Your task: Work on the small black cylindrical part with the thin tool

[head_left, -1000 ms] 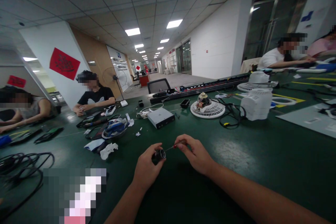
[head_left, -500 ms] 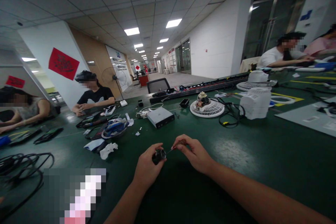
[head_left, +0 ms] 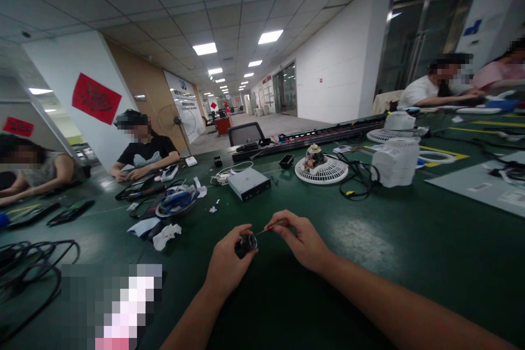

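My left hand is closed around a small black cylindrical part with a shiny round end, held just above the green table. My right hand pinches a thin screwdriver with a red handle. Its metal tip points left into the shiny end of the part. Both forearms reach in from the bottom edge.
Behind my hands lie a grey metal drive box, a white fan grille with a motor, a white fan housing, cloths and cables. Other people sit at the far left and far right.
Both hands keep their grip and stay in place; the whole view has drifted slightly left and down.
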Available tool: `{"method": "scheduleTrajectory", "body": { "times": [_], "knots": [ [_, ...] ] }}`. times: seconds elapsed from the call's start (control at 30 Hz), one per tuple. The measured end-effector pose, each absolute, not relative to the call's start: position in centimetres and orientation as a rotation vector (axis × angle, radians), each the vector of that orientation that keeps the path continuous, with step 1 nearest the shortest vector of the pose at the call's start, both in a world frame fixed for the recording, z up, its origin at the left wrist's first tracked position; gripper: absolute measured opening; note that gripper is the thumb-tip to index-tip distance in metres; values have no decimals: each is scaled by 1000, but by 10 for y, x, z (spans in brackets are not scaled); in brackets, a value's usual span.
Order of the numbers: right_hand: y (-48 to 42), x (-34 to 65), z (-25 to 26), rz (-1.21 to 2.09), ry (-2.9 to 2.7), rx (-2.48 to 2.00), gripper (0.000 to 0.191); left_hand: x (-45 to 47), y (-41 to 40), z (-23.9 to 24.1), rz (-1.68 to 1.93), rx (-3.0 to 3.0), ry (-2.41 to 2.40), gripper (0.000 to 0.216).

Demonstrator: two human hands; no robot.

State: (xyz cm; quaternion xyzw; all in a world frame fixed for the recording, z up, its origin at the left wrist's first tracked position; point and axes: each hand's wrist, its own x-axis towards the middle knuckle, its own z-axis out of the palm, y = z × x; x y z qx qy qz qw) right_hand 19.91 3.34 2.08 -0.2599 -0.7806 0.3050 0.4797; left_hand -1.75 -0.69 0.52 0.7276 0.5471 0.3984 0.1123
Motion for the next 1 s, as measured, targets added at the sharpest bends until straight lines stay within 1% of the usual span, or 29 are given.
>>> {"method": "scheduleTrajectory", "body": {
  "times": [0.1, 0.23, 0.37, 0.53, 0.67, 0.83, 1.0],
  "knots": [
    [33, 199, 21, 647, -1949, -710, 14, -18, -7, 4, 1161, 2117, 1615, 46],
    [32, 200, 20, 741, -1961, -617, 15, -18, -7, 4, 1149, 2128, 1600, 46],
    [33, 200, 20, 680, -1928, -685, 15, -18, -7, 5, 1152, 2124, 1613, 45],
    [33, 199, 22, 814, -1958, -593, 16, -18, -7, 3, 1133, 2168, 1591, 46],
    [31, 198, 23, 687, -1972, -691, 15, -18, -7, 3, 1157, 2176, 1608, 43],
    [32, 197, 20, 725, -2007, -631, 14, -18, -7, 4, 1123, 2209, 1638, 45],
    [33, 203, 23, 492, -1852, -598, 14, -17, -5, 4, 1113, 2199, 1745, 43]
  ]
}}
